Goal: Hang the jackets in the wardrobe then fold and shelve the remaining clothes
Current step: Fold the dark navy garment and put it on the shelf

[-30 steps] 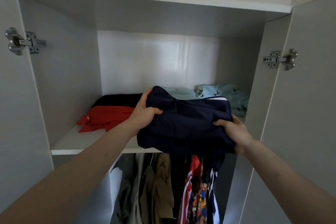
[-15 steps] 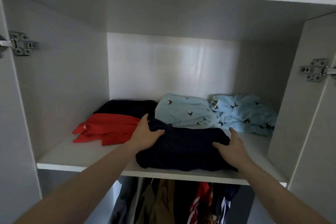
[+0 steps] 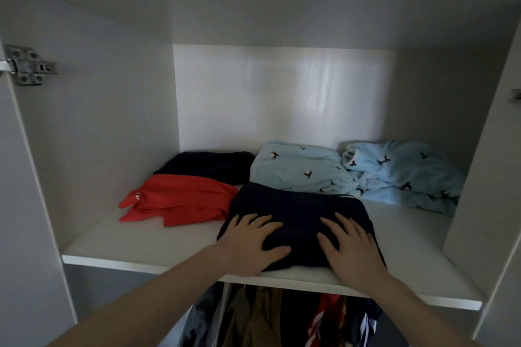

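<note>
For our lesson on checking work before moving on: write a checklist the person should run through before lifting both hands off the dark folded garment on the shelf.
1. Navy garment lies fully on the shelf: ok, though its front edge is near the lip.
2. Left hand and right hand press flat on it: ok.
3. Fold is holding: cannot tell while pressed.
4. Red garment undisturbed: ok, only edges touch.
5. Light blue folded garment behind not crushed: ok.
6. Hanging clothes below hang clear of the shelf: ok.

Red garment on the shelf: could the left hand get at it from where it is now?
Probably yes. The left hand lies flat on the navy folded garment, and the red garment sits just to its left on the same shelf, uncovered, with nothing between them.
</note>
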`<state>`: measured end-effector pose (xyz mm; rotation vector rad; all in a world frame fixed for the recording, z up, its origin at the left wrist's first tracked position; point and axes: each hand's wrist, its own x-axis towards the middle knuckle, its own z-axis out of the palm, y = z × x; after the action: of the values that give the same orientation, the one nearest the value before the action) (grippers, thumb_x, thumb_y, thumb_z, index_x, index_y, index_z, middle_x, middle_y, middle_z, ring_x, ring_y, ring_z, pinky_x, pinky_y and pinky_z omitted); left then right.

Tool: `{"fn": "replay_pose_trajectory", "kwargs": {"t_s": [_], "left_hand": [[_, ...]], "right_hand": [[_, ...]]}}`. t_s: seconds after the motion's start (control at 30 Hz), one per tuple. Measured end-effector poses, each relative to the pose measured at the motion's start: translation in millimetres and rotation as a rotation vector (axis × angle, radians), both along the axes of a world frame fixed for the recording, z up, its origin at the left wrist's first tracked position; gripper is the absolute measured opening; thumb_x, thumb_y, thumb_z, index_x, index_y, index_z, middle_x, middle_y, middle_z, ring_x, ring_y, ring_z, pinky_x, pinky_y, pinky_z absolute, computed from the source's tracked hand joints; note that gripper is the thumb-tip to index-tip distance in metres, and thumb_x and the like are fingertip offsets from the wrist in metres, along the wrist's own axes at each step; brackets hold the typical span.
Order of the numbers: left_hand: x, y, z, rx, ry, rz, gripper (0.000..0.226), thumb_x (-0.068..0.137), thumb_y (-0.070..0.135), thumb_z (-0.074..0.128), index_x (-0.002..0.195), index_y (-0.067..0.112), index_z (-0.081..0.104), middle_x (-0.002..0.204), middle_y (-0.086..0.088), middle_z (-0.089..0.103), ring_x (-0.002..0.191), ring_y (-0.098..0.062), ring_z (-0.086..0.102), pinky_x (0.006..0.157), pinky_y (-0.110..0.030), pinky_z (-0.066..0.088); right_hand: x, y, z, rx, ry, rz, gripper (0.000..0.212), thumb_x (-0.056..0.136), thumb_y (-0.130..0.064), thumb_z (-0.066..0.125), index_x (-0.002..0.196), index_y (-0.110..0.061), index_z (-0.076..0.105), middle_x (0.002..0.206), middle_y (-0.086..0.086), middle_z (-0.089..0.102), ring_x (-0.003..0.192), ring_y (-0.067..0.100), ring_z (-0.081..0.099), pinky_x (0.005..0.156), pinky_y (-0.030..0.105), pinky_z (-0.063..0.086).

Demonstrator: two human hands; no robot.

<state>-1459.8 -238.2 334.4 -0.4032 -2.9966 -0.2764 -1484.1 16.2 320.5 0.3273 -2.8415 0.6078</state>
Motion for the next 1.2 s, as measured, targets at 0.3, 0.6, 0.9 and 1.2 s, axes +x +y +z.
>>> {"fn": "replay_pose_trajectory", "kwargs": {"t_s": [0.3,0.6,0.9,1.2], "left_hand": [[-53.2,4.1,-6.5,0.046,0.083,0.05,0.071,0.089,0.08,0.033,0.151,0.045,0.036,0.162,0.013,0.032,0.151,-0.02,0.023,0.124,-0.05,0.008],[-64.6,11.6,-15.7,-0.016,0.272,0.11,0.07,0.09,0.075,0.023,0.146,0.04,0.046,0.153,0.011,0.046,0.146,-0.022,0.031,0.119,-0.052,-0.01],[-32.5,12.1,-22.1,-0.082,0.198,0.227,0.079,0.096,0.073,0.011,0.163,0.031,0.008,0.171,-0.001,-0.008,0.155,-0.032,-0.019,0.1,-0.052,-0.043],[14.9,-6.5,-22.4,0.037,0.035,0.139,0.084,0.097,0.073,0.02,0.161,0.03,-0.016,0.166,-0.001,-0.029,0.151,-0.029,-0.03,0.121,-0.052,-0.021]], "right_hand": [[-49.8,-7.6,1.1,0.064,-0.03,-0.049,0.056,0.103,-0.062,0.022,0.156,-0.044,0.027,0.17,-0.005,0.014,0.156,0.022,0.008,0.126,0.049,0.006],[-41.9,-33.5,0.8,0.191,0.057,-0.166,0.057,0.107,-0.052,0.015,0.162,-0.035,0.018,0.17,0.003,0.016,0.156,0.031,0.003,0.122,0.06,-0.005],[-7.7,-29.6,-6.5,0.169,-0.068,-0.146,0.072,0.105,-0.055,0.023,0.161,-0.029,-0.014,0.17,0.003,-0.016,0.156,0.029,-0.015,0.123,0.053,-0.013],[44.1,-34.3,-4.8,0.196,-0.125,-0.16,0.074,0.105,-0.056,0.019,0.161,-0.023,-0.016,0.169,0.008,-0.021,0.156,0.03,-0.016,0.125,0.052,-0.005]]}}
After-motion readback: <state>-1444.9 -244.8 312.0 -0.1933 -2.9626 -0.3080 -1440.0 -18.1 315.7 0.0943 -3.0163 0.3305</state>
